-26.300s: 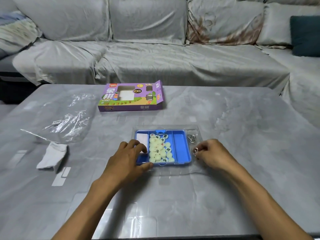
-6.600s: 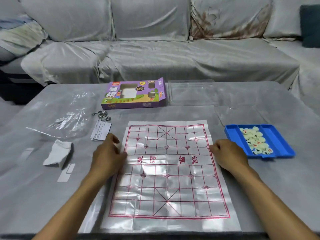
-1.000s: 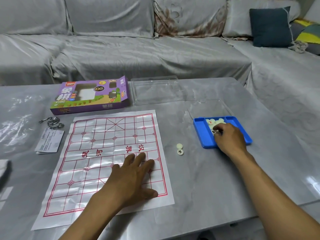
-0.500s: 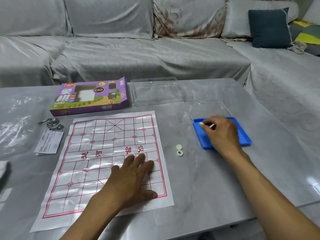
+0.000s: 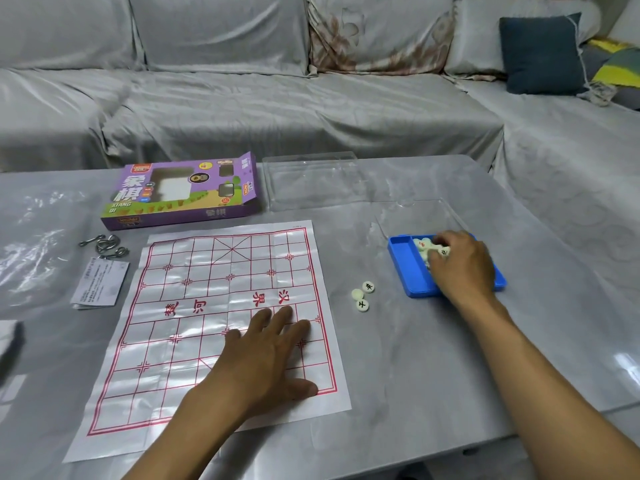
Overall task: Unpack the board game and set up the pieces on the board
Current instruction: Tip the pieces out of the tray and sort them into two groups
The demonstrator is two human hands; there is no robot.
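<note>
The left hand point(image 5: 263, 355) lies flat with fingers spread on the lower right part of the paper board point(image 5: 214, 327), which sits unfolded on the grey counter point(image 5: 415, 375) in the centre-left of the frame. At right of centre the right hand point(image 5: 460, 265) reaches into the blue tray point(image 5: 405, 265), fingers curled over the pale pieces point(image 5: 423, 245) — whether it pinches one cannot be told. Three round pieces point(image 5: 363, 296) rest on the counter between board and tray — the purple box point(image 5: 183, 192) lies above the board.
</note>
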